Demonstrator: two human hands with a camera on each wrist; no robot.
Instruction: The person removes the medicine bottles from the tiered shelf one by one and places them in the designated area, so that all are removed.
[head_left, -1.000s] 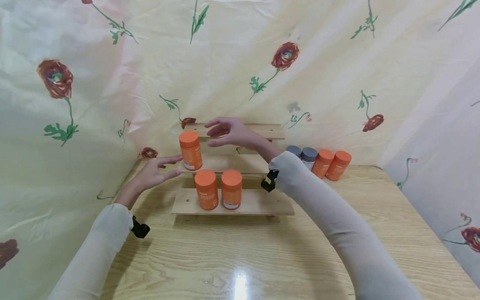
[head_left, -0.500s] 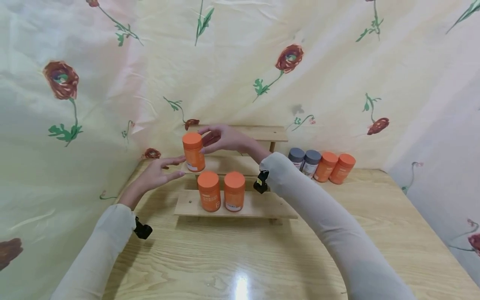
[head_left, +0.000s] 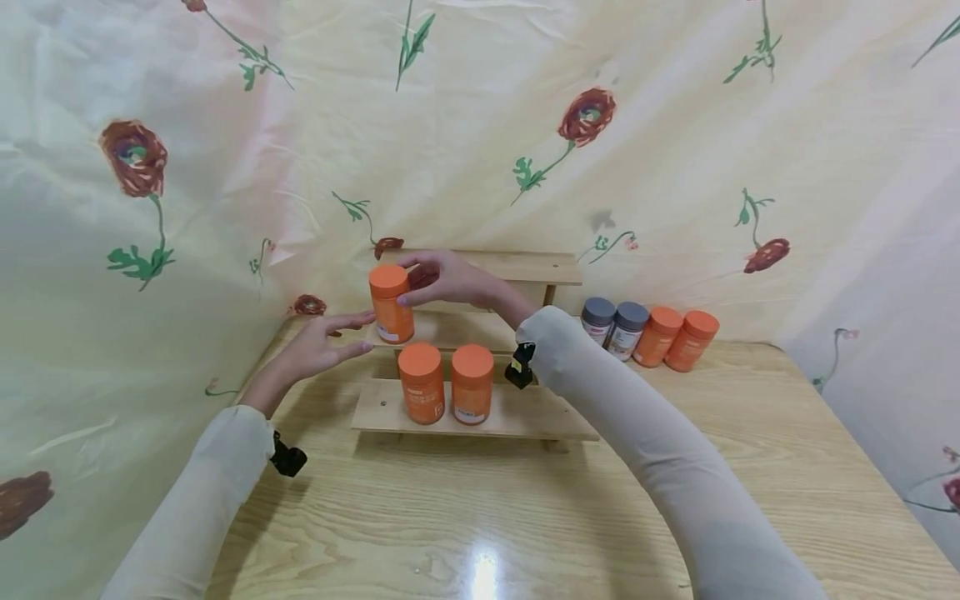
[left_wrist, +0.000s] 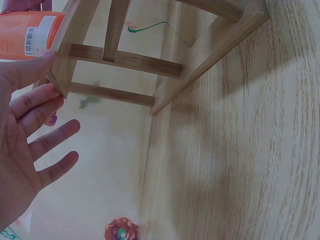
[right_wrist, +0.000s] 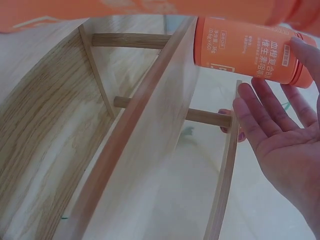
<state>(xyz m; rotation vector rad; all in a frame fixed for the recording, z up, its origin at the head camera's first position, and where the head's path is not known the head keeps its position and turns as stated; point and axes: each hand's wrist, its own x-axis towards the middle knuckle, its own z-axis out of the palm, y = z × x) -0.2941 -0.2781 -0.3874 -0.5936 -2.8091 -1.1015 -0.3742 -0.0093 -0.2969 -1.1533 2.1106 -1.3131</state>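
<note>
An orange jar (head_left: 392,308) stands upright at the left end of the middle tier of a wooden shelf (head_left: 465,333). My right hand (head_left: 457,279) holds it from the right, thumb on its near side and fingers round behind. In the right wrist view, the thumb of the right hand (right_wrist: 285,145) lies by the lid of the jar (right_wrist: 245,50). My left hand (head_left: 311,346), fingers extended, is at the shelf's left end; in the left wrist view the left hand's fingertips (left_wrist: 55,95) meet the shelf edge, its thumb beside the jar's base (left_wrist: 30,37).
Two orange jars, a left one (head_left: 422,387) and a right one (head_left: 472,387), stand on the lowest tier. Right of the shelf, on the wooden table (head_left: 420,517), are two grey-lidded jars (head_left: 628,329) and two more orange jars (head_left: 692,340). Flowered cloth (head_left: 465,150) hangs behind.
My right hand has moved left and down from above the middle tier and taken hold of the upper orange jar. The left hand stays at the shelf's left end. The head view has shifted slightly.
</note>
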